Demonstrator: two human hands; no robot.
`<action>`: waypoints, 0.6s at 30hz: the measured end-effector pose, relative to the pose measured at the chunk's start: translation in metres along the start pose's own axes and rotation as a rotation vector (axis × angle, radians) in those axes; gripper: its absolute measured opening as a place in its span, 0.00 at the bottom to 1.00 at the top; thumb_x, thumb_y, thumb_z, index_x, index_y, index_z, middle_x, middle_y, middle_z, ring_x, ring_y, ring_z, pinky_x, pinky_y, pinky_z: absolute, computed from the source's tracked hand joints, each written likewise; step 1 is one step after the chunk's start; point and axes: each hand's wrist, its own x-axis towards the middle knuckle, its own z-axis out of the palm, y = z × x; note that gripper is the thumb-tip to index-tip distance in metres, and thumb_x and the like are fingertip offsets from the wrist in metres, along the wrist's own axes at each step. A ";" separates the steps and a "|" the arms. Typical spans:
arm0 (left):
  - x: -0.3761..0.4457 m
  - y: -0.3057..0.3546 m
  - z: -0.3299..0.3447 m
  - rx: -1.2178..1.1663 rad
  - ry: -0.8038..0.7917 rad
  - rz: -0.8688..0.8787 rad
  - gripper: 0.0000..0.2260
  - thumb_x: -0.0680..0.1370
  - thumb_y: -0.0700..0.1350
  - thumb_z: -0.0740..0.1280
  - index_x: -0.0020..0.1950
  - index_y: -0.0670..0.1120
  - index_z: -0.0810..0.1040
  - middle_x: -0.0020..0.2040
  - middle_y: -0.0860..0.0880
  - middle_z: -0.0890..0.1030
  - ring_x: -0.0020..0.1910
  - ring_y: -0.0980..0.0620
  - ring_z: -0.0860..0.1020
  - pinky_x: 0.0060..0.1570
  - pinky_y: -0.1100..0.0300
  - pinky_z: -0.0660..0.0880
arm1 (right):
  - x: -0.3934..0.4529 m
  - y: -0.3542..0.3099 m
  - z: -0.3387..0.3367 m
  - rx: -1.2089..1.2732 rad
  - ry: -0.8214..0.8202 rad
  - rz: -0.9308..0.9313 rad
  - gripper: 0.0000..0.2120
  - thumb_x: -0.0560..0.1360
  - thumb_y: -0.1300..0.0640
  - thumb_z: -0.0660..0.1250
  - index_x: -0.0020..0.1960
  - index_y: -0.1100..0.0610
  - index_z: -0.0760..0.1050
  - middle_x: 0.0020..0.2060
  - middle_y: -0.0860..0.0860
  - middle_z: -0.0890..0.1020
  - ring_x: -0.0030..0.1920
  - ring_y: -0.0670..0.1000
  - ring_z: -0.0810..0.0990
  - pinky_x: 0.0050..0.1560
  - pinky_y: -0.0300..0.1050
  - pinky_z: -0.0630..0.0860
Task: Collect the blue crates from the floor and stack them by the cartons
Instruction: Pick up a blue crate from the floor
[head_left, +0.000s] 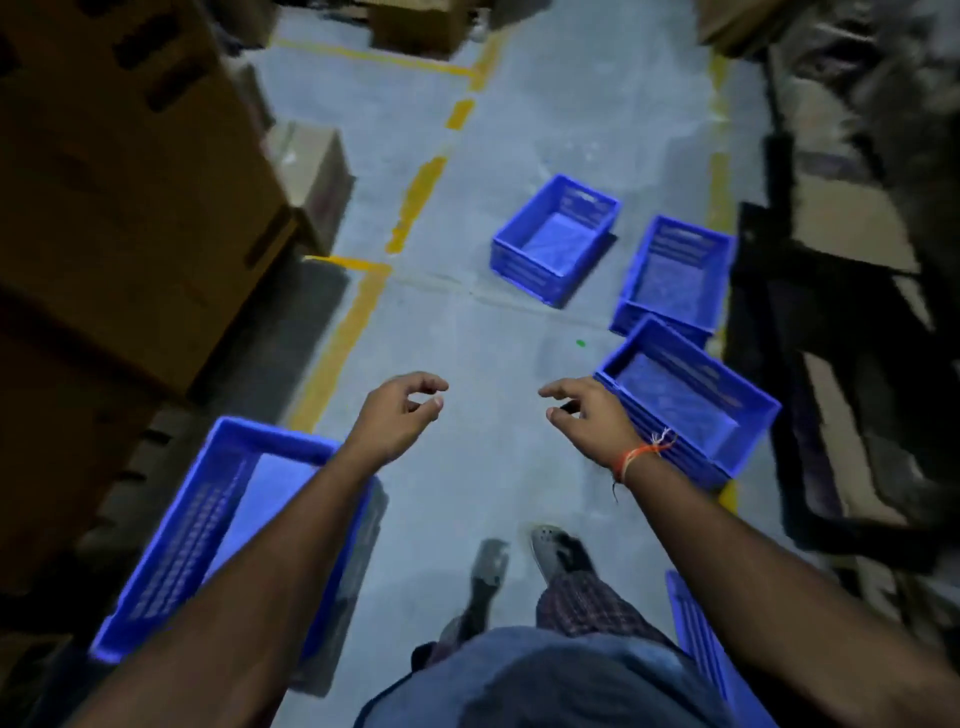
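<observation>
Both hands, left hand and right hand, are held empty, grip loosely wide; blue crates lie seemingly at one o'clock

No text, label, brand or number can be read anywhere. The cardboard cartons to the left of the empty left hand carry dark printed blocks, but these are too blurred to make out. The blue crates beside the empty right hand show no markings. Yellow lines painted on the floor are plain stripes without lettering.
</observation>
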 end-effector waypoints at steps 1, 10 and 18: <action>0.007 0.009 0.014 0.015 -0.050 0.021 0.07 0.77 0.47 0.69 0.54 0.56 0.81 0.54 0.56 0.82 0.41 0.56 0.84 0.33 0.66 0.71 | -0.014 0.014 -0.011 0.010 0.041 0.050 0.13 0.73 0.58 0.68 0.57 0.50 0.80 0.54 0.52 0.76 0.45 0.48 0.81 0.53 0.44 0.76; 0.063 0.122 0.149 0.112 -0.411 0.214 0.07 0.78 0.49 0.67 0.54 0.58 0.80 0.55 0.56 0.80 0.43 0.59 0.82 0.37 0.67 0.71 | -0.095 0.123 -0.100 0.064 0.350 0.348 0.13 0.74 0.59 0.67 0.58 0.50 0.79 0.51 0.50 0.76 0.47 0.50 0.78 0.53 0.43 0.73; 0.124 0.181 0.254 0.205 -0.480 0.260 0.07 0.78 0.46 0.68 0.55 0.54 0.81 0.56 0.54 0.79 0.38 0.61 0.80 0.38 0.70 0.72 | -0.094 0.218 -0.169 0.115 0.411 0.469 0.14 0.69 0.60 0.67 0.52 0.48 0.81 0.48 0.50 0.80 0.45 0.50 0.80 0.52 0.48 0.77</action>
